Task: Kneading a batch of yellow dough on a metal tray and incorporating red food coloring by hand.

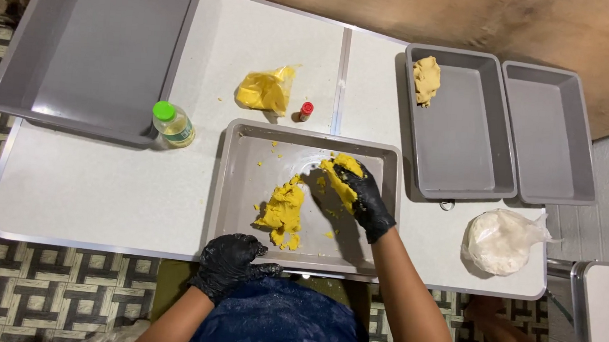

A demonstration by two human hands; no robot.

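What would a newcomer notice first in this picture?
The bright yellow dough in the grey tray at the table's middle, and the black-gloved right hand squeezing a yellow lump there. The left hand rests at the tray's near edge. A green-capped bottle stands to the left.

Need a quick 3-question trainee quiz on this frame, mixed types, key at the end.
1. True or false: the right hand grips yellow dough over the middle tray.
2. What does the left hand touch? A) the oil bottle B) the middle tray's near rim C) the white bag
3. How many grey trays are on the table?

Key: 1 true. 2 B. 3 four.
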